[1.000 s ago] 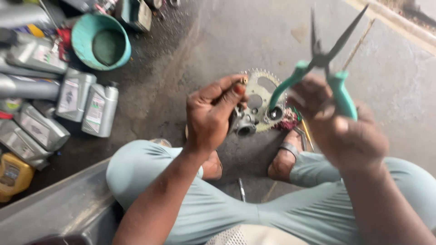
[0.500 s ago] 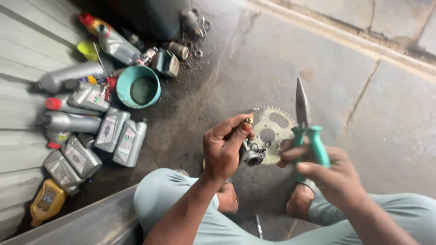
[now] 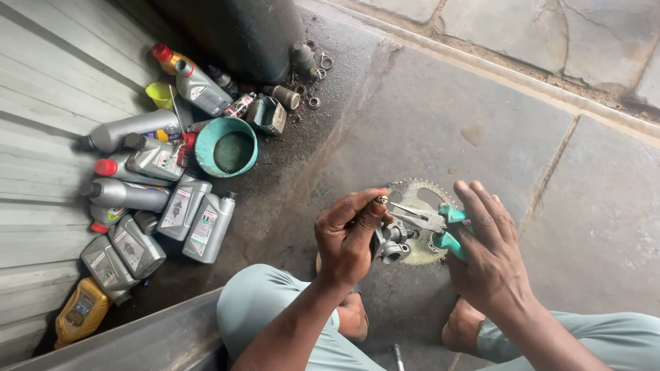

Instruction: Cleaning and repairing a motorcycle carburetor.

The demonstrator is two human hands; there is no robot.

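Pliers (image 3: 430, 223) with green handles sit in the right hand (image 3: 491, 257), fingers wrapped around the grips, the thin nose pointing left at the small metal part (image 3: 390, 244). That part, a grey cast piece with round openings, is in the left hand (image 3: 347, 237), fingers clenched about it, thumb and forefinger pinching a small brass-coloured tip at its top. Both hands hang over the near middle of the floor (image 3: 426, 117), between the knees. Under them lies a sprocket (image 3: 416, 199), flat on the concrete, partly hidden.

Work on the part looks to be in its middle: the nose of the pliers is at the part but whether it grips anything there is too small to tell. No loose pieces freshly pulled show beside the hands. Judging by that, the picking or pulling at the part is yet to finish.

Far left, against the shutter (image 3: 48, 103), grey oil bottles (image 3: 172, 206) lie in a heap with a yellow one nearest. A teal bowl (image 3: 227, 148) holding dark liquid stands just beside them. Washers and small cans lie farther off by a dark drum (image 3: 234, 31). A slim metal tool (image 3: 399, 357) shows near the feet.
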